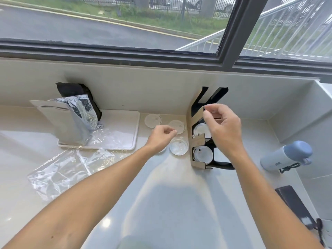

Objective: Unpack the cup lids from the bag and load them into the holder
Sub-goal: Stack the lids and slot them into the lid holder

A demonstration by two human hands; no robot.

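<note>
view: head cam, looking down at pale worktop (161, 186) under a window.
holder (197, 141): cardboard-and-black rack, standing upright on worktop right of centre, near back wall; open side faces up/right so lids drop in on edge.
loaded lids: at least two clear lids already in holder, one in upper slot (201, 129), one in lower slot (203, 154).
loose lids: three clear lids plainly seen flat on worktop just left of holder, far-left one (153, 120), middle one (177, 126), near one (179, 147); prob. laid out close by for quick reach.
left hand (161, 137): fingers curled, fingertips together at edge of middle lid; looks like pinching its rim to lift it, grip not fully visible.
right hand (222, 126): raised over holder, thumb and forefinger pinched at top edge of holder's card wall; prob. steadying it or feeding a lid, no lid clearly seen in fingers.
bag (71, 166): clear plastic, crumpled and flat at left on worktop, looks emptied.
other: foil pouch (79, 114) upright on white tray (122, 130); blue bottle (287, 155) lying at right.
stage (est.): unpacking done, loading approx. part way.
</note>
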